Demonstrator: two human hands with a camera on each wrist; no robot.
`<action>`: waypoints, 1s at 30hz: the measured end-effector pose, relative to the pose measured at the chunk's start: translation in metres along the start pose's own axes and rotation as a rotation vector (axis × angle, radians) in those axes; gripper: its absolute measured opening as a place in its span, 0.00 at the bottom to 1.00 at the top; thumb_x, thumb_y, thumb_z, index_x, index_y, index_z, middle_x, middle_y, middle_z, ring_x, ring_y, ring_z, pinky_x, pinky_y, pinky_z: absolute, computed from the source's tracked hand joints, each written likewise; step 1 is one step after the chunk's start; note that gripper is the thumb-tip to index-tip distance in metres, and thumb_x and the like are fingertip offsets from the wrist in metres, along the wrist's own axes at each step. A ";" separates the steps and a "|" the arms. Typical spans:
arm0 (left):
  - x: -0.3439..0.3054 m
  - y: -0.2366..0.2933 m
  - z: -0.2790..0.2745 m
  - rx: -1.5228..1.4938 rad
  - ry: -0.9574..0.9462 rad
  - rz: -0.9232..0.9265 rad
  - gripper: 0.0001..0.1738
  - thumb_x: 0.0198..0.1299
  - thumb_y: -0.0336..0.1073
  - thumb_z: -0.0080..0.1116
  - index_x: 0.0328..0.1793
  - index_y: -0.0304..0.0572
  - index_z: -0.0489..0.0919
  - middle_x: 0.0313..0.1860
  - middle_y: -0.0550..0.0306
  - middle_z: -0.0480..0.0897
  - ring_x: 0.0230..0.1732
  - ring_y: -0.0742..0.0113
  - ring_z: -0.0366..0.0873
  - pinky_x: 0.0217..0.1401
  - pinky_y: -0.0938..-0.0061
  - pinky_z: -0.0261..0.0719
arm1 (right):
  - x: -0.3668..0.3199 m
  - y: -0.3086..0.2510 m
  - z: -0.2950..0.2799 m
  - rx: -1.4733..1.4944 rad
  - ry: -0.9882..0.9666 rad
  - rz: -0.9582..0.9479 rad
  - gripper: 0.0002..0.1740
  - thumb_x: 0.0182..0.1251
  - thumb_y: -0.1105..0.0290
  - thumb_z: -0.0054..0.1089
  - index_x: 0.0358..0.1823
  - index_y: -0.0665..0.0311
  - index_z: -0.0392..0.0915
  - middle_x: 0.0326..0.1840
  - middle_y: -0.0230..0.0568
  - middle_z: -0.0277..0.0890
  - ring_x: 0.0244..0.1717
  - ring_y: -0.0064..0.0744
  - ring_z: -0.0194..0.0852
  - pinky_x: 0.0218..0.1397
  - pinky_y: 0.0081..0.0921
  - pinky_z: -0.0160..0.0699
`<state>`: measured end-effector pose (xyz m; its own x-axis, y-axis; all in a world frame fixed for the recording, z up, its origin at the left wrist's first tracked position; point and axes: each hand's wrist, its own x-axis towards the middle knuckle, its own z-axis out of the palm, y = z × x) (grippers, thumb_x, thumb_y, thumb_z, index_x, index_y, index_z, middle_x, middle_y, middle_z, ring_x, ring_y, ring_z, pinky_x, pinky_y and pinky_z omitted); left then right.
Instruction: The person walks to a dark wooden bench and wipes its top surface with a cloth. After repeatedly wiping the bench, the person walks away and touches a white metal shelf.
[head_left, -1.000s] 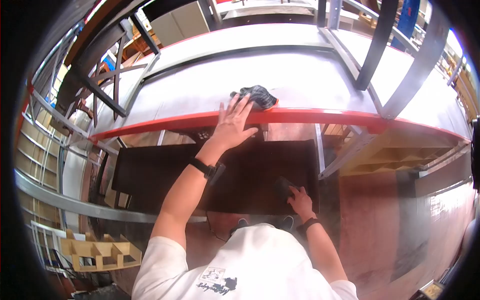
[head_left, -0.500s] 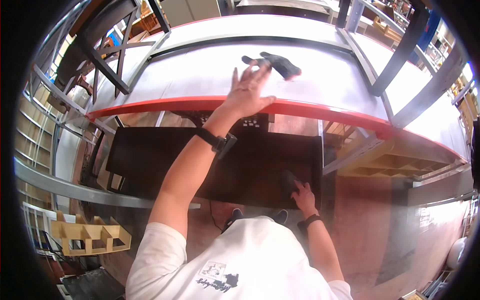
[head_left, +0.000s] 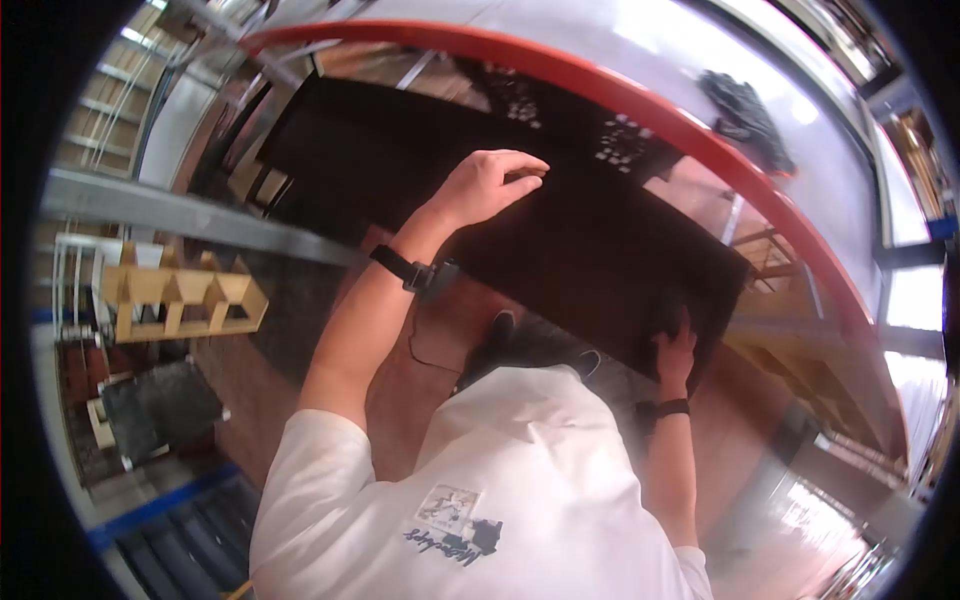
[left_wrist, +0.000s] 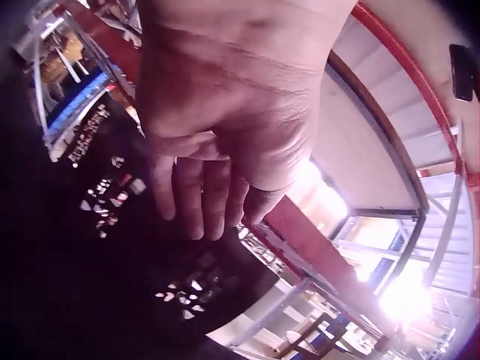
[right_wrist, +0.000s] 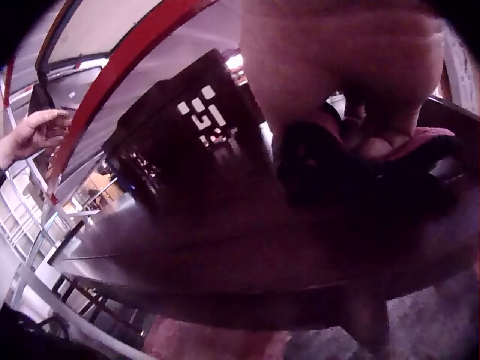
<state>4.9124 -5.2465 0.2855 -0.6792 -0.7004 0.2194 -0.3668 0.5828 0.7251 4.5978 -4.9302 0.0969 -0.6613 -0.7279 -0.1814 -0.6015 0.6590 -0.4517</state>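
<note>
My left hand [head_left: 490, 188] is empty, its fingers loosely bent, over a dark wooden piece of furniture [head_left: 400, 140] with a cut-out pattern along its far side. In the left wrist view the fingers [left_wrist: 193, 199] hang down with nothing between them. A dark glove [head_left: 745, 115] with an orange cuff lies on the white shelf beyond the red edge. At the near right end of the dark furniture my right hand [head_left: 677, 355] grips a soft-looking black thing [right_wrist: 319, 165] with pinkish parts against its surface; its kind cannot be told.
A red shelf beam [head_left: 640, 105] curves above the far side of the dark furniture. A grey metal rail [head_left: 200, 215] crosses at the left, with a wooden compartment rack [head_left: 185, 300] below it. A cable [head_left: 415, 340] hangs near the feet.
My left hand touched the glove on the shelf, which shifted farther from the red edge; the hand has since drawn back over the dark furniture. My right hand still holds the black thing. The head view has turned.
</note>
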 end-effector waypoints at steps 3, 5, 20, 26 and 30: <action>-0.047 -0.051 -0.014 -0.011 0.047 -0.209 0.13 0.67 0.33 0.62 0.54 0.38 0.86 0.49 0.50 0.89 0.50 0.61 0.88 0.54 0.70 0.83 | 0.019 -0.017 0.024 -0.092 -0.009 -0.133 0.43 0.63 0.62 0.62 0.80 0.35 0.56 0.59 0.58 0.69 0.55 0.62 0.77 0.55 0.53 0.79; -0.083 -0.078 -0.015 -0.023 0.062 -0.295 0.14 0.66 0.34 0.62 0.55 0.37 0.85 0.49 0.48 0.89 0.50 0.58 0.88 0.55 0.69 0.83 | 0.026 -0.046 0.036 -0.065 -0.097 -0.163 0.43 0.62 0.62 0.62 0.79 0.33 0.57 0.61 0.59 0.68 0.56 0.64 0.77 0.56 0.53 0.80; -0.266 -0.231 0.030 -0.041 -0.119 -0.677 0.16 0.66 0.41 0.61 0.55 0.42 0.84 0.51 0.47 0.86 0.54 0.50 0.84 0.57 0.61 0.81 | -0.003 -0.107 0.061 -0.111 -0.157 -0.306 0.39 0.63 0.58 0.61 0.77 0.32 0.62 0.65 0.62 0.66 0.59 0.64 0.76 0.58 0.52 0.81; -0.214 -0.238 0.012 0.096 -0.030 -0.669 0.14 0.63 0.42 0.65 0.47 0.38 0.82 0.46 0.43 0.86 0.50 0.45 0.83 0.52 0.58 0.80 | -0.001 0.035 0.041 -0.278 0.137 0.123 0.40 0.63 0.56 0.60 0.78 0.36 0.59 0.62 0.63 0.69 0.57 0.65 0.77 0.58 0.53 0.80; -0.167 -0.219 0.003 0.374 -0.219 -0.602 0.24 0.55 0.51 0.71 0.47 0.38 0.81 0.48 0.41 0.84 0.53 0.44 0.81 0.54 0.54 0.80 | -0.001 -0.007 0.046 -0.178 0.170 0.271 0.41 0.66 0.54 0.60 0.80 0.37 0.54 0.66 0.62 0.65 0.59 0.67 0.75 0.60 0.54 0.79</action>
<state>5.1041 -5.2556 0.0881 -0.3892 -0.8677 -0.3092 -0.8811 0.2528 0.3997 4.6232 -4.9427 0.0602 -0.8635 -0.4901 -0.1194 -0.4528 0.8574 -0.2449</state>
